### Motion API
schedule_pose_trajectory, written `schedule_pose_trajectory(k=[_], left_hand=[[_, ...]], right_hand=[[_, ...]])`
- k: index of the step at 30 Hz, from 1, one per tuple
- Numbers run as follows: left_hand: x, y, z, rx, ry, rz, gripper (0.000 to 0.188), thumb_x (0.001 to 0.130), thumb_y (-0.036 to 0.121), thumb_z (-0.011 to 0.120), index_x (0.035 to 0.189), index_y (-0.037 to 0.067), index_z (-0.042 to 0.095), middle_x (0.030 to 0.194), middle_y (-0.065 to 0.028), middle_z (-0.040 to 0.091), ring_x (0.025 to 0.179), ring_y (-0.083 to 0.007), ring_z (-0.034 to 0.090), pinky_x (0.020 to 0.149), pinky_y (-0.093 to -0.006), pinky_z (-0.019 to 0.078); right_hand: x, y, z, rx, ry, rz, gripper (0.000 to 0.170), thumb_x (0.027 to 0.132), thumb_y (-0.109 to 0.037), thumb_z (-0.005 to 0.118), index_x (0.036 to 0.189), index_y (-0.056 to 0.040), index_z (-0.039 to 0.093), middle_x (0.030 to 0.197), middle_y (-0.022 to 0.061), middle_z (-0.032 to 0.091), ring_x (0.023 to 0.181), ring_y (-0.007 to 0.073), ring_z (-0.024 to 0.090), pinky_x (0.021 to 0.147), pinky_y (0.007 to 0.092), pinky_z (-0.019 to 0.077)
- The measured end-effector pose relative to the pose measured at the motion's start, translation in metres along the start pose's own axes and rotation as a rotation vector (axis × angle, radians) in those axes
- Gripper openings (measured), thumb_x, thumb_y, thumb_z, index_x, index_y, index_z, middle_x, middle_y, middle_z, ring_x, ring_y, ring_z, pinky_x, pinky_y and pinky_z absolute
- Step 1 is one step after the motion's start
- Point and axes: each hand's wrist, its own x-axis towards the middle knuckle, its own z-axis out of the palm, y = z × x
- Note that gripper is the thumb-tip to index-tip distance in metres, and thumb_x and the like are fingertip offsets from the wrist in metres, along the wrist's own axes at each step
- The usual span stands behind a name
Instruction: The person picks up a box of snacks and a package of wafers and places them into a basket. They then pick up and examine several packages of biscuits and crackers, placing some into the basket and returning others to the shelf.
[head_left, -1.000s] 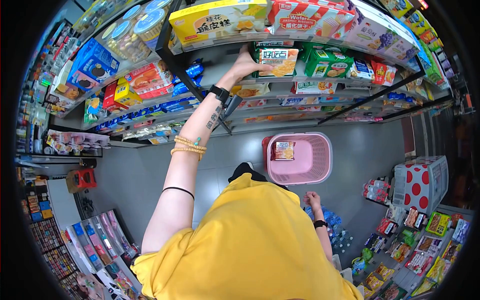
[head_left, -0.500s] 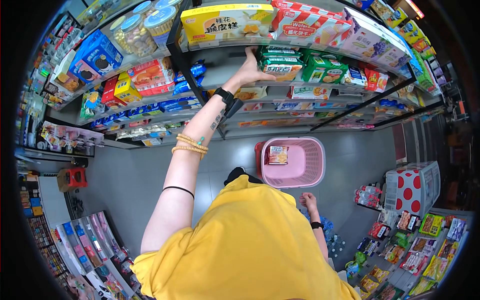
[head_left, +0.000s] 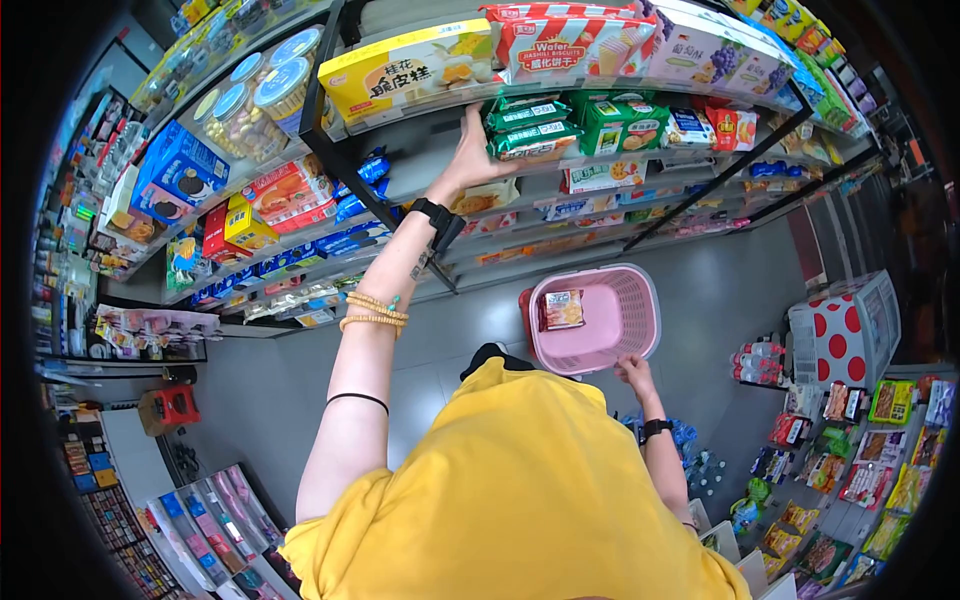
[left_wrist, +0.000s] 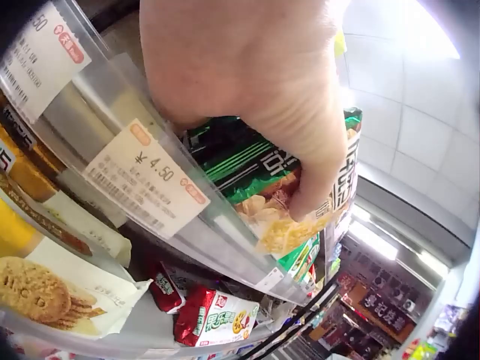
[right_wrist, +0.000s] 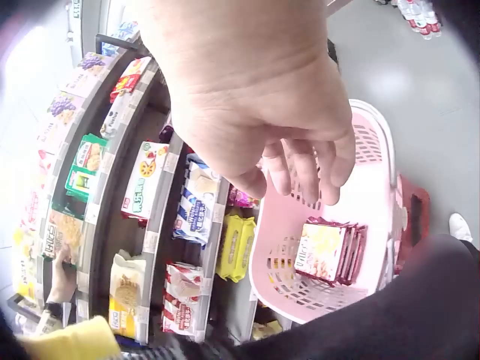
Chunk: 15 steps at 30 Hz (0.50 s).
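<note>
Up at the shelf, my left hand [head_left: 466, 160] grips a green biscuit pack [head_left: 533, 143] at its left end. In the left wrist view the thumb presses on the pack's printed front [left_wrist: 289, 221], and the other fingers are hidden behind it. More green packs are stacked there. Loosely curled and holding nothing, my right hand [head_left: 633, 371] hangs near the lower right rim of the pink basket [head_left: 652, 300]. The right wrist view shows this hand's fingers [right_wrist: 304, 176] over the basket. Inside lies a red-and-white biscuit pack [right_wrist: 321, 251].
A yellow cake box [head_left: 410, 72] and wafer bags [head_left: 570, 48] stand on the shelf above. Green biscuit boxes [head_left: 622, 122] are right of the gripped pack. A black shelf post [head_left: 345, 160] rises left of the arm. Bottles [head_left: 757, 362] and a dotted box [head_left: 838, 345] stand right of the basket.
The green pack's front has tipped from facing up to facing away, with my left hand at its left end. My right hand has moved up toward the basket's rim.
</note>
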Motion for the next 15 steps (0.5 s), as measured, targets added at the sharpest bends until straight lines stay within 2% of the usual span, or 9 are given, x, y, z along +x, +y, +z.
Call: schedule_pose_trajectory(k=[6,7,10,11,13,15], left_hand=[[0.003,0.011,-0.017,0.149,-0.077,0.023,0.134,0.052,0.046,0.094,0.147,-0.004,0.014,0.142,-0.0303,0.031,0.136,-0.0427,0.034,0.115,-0.0458,0.0314],[0.004,0.011,-0.021,0.161,-0.096,0.019,0.137,0.052,0.048,0.094,0.146,-0.005,0.010,0.142,-0.0313,0.034,0.135,-0.0431,0.037,0.115,-0.0457,0.0303],[0.004,0.012,-0.027,0.142,-0.118,-0.015,0.144,0.052,0.052,0.095,0.142,-0.010,0.002,0.140,-0.0328,0.042,0.130,-0.0427,0.047,0.112,-0.0422,0.0361],[0.003,0.011,-0.026,0.074,-0.120,-0.021,0.144,0.054,0.049,0.095,0.142,-0.009,-0.001,0.141,-0.0330,0.041,0.131,-0.0407,0.048,0.110,-0.0396,0.0387],[0.005,0.007,-0.027,-0.003,-0.143,-0.009,0.146,0.054,0.047,0.096,0.143,-0.008,-0.006,0.142,-0.0322,0.041,0.132,-0.0384,0.046,0.111,-0.0386,0.0380],[0.005,0.009,-0.027,-0.001,-0.161,0.000,0.142,0.054,0.046,0.096,0.148,-0.002,0.001,0.143,-0.0277,0.042,0.132,-0.0360,0.046,0.111,-0.0391,0.0382]], right_hand=[[0.006,-0.047,0.005,0.009,-0.003,-0.086,0.019,0.097,-0.024,0.060,0.109,-0.0093,0.062,0.097,0.0016,0.068,0.082,0.0113,0.065,0.071,0.0253,0.0479],[0.006,-0.050,0.006,0.017,-0.001,-0.098,0.019,0.097,-0.023,0.060,0.110,-0.0092,0.062,0.097,0.0016,0.068,0.082,0.0112,0.065,0.072,0.0253,0.0479],[0.003,-0.052,0.004,0.036,0.012,-0.098,0.018,0.097,-0.022,0.058,0.111,-0.0098,0.062,0.099,0.0018,0.069,0.082,0.0110,0.064,0.072,0.0253,0.0480],[0.003,-0.050,0.004,0.046,0.014,-0.095,0.018,0.097,-0.021,0.058,0.111,-0.0100,0.062,0.099,0.0018,0.069,0.082,0.0109,0.064,0.072,0.0254,0.0479],[0.002,-0.042,0.002,0.030,0.027,-0.075,0.020,0.096,-0.023,0.060,0.112,-0.0106,0.062,0.099,0.0012,0.069,0.082,0.0107,0.064,0.072,0.0257,0.0480],[0.003,-0.035,-0.001,0.012,0.032,-0.048,0.021,0.096,-0.024,0.060,0.112,-0.0109,0.062,0.098,0.0010,0.069,0.081,0.0106,0.064,0.072,0.0256,0.0481]])
